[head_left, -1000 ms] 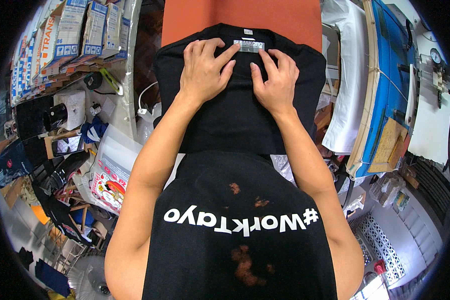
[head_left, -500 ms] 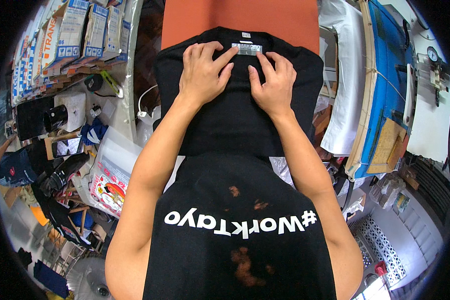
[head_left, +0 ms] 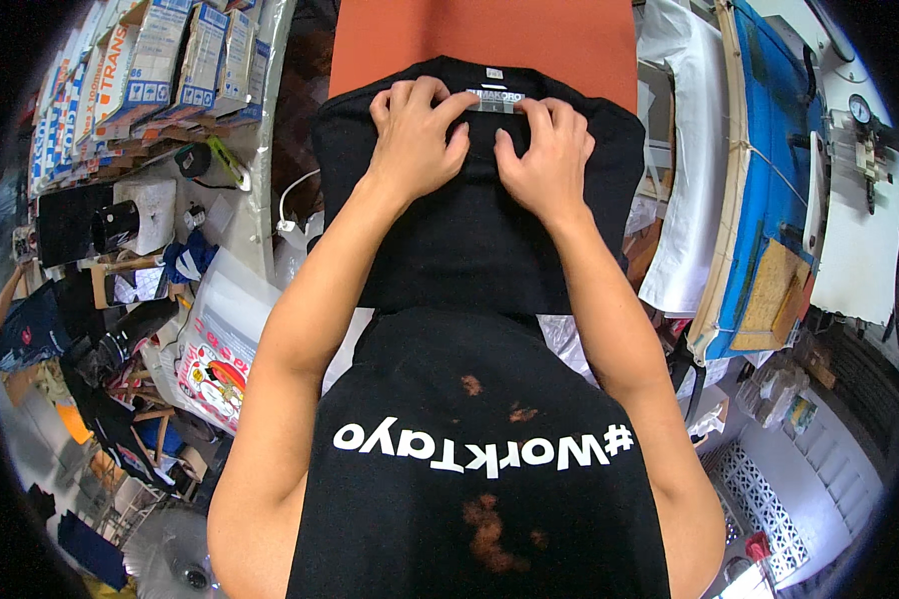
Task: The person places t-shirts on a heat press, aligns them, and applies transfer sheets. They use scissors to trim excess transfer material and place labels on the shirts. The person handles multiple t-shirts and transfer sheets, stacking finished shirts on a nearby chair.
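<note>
A black T-shirt (head_left: 469,230) lies spread on an orange-red board, its neckline at the far end. Inside the neck sits a small grey rectangular label (head_left: 495,106) with white print, partly covered by fingertips. My left hand (head_left: 418,138) rests on the shirt left of the label, fingers apart and bent, the index tip at the label's left edge. On the other side, my right hand (head_left: 549,155) has its fingertips on the cloth and its index tip by the label's right edge. The thumbs point toward each other, apart. A small white tag (head_left: 493,73) shows at the collar.
The orange-red board (head_left: 484,30) extends beyond the collar. White cloth (head_left: 681,170) hangs on the right beside a blue panel (head_left: 769,180) and a pressure gauge (head_left: 860,108). Cartons (head_left: 150,60), a green-and-black cutter (head_left: 225,165) and a printed plastic bag (head_left: 220,349) are on the left.
Both hands stay at the label with only slight finger shifts. My fingers look a little more bent, and the right index tip is slightly nearer the label's corner.
</note>
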Available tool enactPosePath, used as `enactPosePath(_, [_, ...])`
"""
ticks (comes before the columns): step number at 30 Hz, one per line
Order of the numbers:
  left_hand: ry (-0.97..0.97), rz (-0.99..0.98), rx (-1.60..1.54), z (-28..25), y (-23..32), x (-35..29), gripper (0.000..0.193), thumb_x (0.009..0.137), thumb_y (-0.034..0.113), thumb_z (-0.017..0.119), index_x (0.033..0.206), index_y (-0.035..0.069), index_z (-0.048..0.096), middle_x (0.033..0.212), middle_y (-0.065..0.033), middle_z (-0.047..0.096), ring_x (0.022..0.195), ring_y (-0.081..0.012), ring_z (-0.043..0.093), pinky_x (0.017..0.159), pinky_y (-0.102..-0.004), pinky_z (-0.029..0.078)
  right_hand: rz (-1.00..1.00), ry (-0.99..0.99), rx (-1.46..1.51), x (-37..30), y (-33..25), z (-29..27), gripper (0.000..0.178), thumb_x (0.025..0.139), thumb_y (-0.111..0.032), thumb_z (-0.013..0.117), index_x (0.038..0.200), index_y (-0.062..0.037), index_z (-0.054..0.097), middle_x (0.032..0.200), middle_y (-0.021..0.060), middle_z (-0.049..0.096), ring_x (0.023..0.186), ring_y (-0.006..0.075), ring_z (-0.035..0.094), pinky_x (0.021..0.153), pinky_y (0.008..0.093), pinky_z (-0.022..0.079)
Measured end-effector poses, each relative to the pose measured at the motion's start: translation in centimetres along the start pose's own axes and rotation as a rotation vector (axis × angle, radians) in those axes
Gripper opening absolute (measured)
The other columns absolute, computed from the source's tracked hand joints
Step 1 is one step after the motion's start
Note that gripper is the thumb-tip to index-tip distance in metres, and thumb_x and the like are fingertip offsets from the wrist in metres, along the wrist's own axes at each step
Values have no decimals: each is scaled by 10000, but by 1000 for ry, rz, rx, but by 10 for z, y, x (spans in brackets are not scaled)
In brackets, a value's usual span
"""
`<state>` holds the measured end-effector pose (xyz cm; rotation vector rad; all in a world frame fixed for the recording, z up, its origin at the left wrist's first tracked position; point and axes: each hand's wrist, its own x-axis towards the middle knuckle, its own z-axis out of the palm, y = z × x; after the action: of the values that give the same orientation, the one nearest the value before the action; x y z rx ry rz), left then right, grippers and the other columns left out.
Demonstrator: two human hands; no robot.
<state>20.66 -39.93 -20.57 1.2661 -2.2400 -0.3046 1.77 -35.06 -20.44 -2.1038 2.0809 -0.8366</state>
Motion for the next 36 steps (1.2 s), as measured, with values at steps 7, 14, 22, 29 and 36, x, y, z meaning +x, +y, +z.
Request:
enactPosePath(7, [358, -183, -111, -32, -9, 29, 285, 731, 77, 640, 959, 155, 793, 1080, -96, 646, 1105, -320, 578, 984, -483, 443, -192, 362, 15, 14, 65, -151, 135, 769, -115, 790, 858, -59, 705, 911, 140, 699, 917, 336, 659, 882, 425, 512])
enactPosePath(14, [427, -533, -35, -80, -85, -155, 109, 921, 70, 696, 1011, 55, 756, 1029, -128, 686, 953, -283, 657, 874, -379, 528, 450, 549, -571, -114, 285, -388, 616, 1030, -533, 540, 1028, 49, 741, 1081, 249, 733, 1038, 444, 665, 919, 501, 517])
enactPosePath(22, [331, -975, -195, -27, -83, -335, 153, 963, 122, 692, 1048, 12, 755, 1016, -147, 700, 924, -242, 680, 847, -363, 536, 827, 195, -638, -102, 282, -382, 963, 1046, -721, 212, 1087, 81, 744, 1168, 353, 686, 1191, 562, 581, 1060, 556, 442])
enactPosePath(29, [54, -1178, -462, 30, -67, -424, 209, 996, 170, 642, 1057, 19, 774, 851, -98, 747, 755, -211, 683, 754, -353, 549, 355, 479, -508, -97, 159, -307, 693, 1087, -525, 428, 954, 66, 765, 1012, 309, 730, 1021, 528, 621, 990, 550, 451])
enactPosePath(36, [-374, -1261, -530, 71, -12, -507, 341, 901, 268, 688, 1109, 12, 777, 970, -181, 783, 925, -277, 741, 857, -390, 561, -48, 705, -546, -99, 33, -278, 941, 680, -529, 947, 1415, -79, 569, 1497, 253, 432, 1324, 440, 466, 1095, 578, 375])
